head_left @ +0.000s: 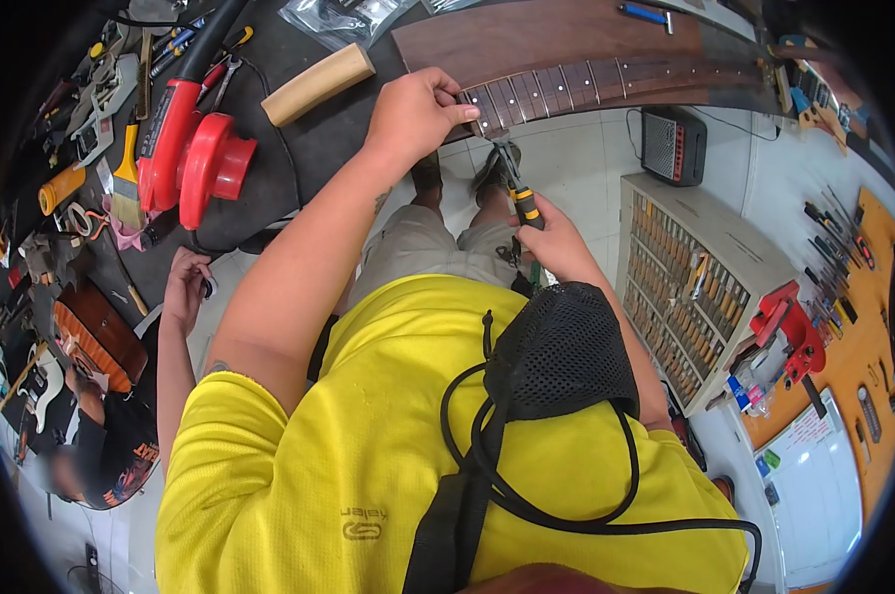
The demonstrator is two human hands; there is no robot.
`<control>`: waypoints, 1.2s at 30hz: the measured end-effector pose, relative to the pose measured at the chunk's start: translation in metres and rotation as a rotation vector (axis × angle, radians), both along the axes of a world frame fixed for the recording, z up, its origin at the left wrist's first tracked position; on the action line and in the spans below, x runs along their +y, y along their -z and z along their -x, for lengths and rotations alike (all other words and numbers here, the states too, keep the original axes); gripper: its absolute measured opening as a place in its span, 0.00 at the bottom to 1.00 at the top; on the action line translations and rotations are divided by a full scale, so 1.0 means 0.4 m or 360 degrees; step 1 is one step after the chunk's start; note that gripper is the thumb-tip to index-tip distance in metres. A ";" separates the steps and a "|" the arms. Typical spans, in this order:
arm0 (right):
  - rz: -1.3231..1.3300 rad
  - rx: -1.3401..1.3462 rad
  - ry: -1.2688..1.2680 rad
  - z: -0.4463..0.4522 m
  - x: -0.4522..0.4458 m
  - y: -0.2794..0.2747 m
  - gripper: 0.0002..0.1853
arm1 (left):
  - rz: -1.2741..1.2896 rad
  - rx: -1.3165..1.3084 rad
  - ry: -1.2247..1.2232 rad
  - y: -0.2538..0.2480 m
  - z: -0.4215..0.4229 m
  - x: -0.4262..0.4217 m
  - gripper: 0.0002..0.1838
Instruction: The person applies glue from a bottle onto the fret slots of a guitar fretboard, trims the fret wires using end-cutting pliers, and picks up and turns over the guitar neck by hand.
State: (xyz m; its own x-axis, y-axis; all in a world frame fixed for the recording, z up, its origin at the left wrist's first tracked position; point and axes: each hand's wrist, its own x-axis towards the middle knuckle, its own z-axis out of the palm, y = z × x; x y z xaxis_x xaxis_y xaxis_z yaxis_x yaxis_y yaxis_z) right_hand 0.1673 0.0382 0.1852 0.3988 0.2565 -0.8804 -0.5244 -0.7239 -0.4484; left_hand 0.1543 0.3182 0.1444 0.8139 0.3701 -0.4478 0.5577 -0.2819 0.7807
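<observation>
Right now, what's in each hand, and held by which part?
Right hand: pliers, by the yellow-and-black handles. Left hand: fretboard, fingers at one end.

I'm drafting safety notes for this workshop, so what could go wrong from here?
1. The pliers in the right hand are close to the left hand, so a slip might pinch its thumb.
2. The pliers' metal head is right by the edge of the fretboard and could nick it.
3. Floor shows beside the fretboard's near edge, so anything dropped there would probably fall.
</observation>
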 end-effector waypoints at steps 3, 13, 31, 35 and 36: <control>-0.0025 -0.0190 -0.0131 0.012 -0.022 0.030 0.26 | -0.0010 0.0004 0.0001 0.000 0.001 0.001 0.23; 0.0140 -0.0326 -0.0322 0.009 -0.001 0.016 0.21 | -0.0006 0.0011 -0.0002 -0.005 0.000 -0.002 0.23; 0.0202 -0.0312 -0.0139 0.031 0.015 0.029 0.19 | -0.0023 0.0026 -0.0008 -0.002 -0.002 -0.003 0.23; 0.0149 -0.0341 -0.0106 0.035 0.011 0.037 0.17 | -0.0024 0.0026 -0.0009 -0.006 -0.003 -0.002 0.23; 0.0157 -0.0346 -0.0102 0.036 0.011 0.037 0.16 | -0.0029 0.0028 -0.0007 -0.006 -0.003 -0.003 0.23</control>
